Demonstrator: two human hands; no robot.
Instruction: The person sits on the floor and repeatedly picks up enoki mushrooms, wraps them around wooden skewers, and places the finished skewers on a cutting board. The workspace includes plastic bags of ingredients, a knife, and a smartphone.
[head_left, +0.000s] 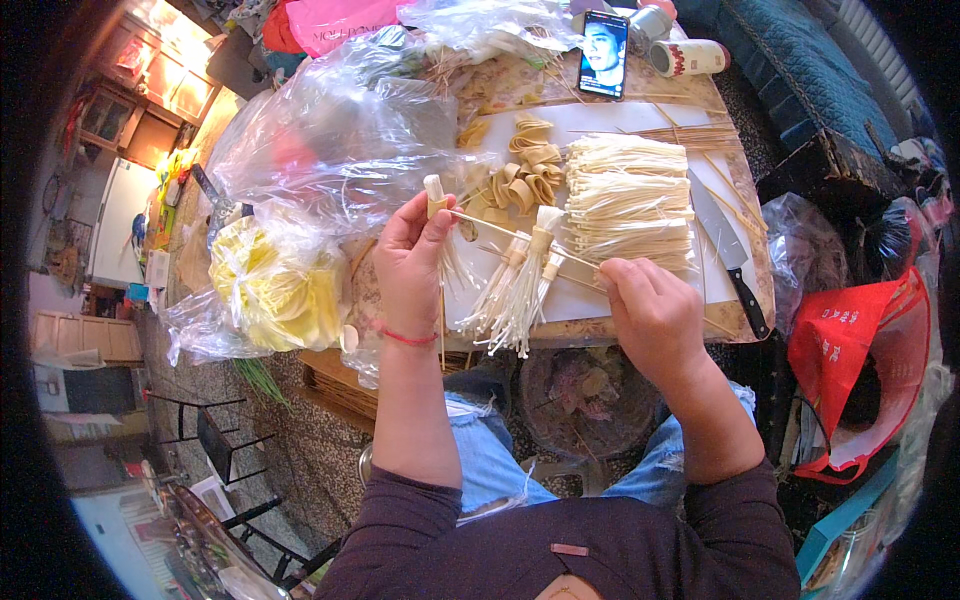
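Observation:
My left hand (412, 247) pinches a small enoki bundle (434, 196) wrapped in a tan strip, its thin stems hanging below. My right hand (652, 311) grips the far end of a thin wooden skewer (525, 241) that reaches across to the bundle in my left hand. Between my hands, wrapped enoki bundles (536, 251) hang over the near edge of a white cutting board (592, 304); whether they are on the same skewer cannot be told. Behind them, folded tan strips (525, 180), probably tofu skin, lie beside a large row of loose enoki mushrooms (628, 199).
A kitchen knife (721, 232) lies at the board's right, blade away from me. Loose skewers (675, 136) lie behind the enoki. A phone (603, 56) stands at the back near a can (690, 58). Plastic bags (337, 135) and a bag of yellow leaves (277, 281) fill the left.

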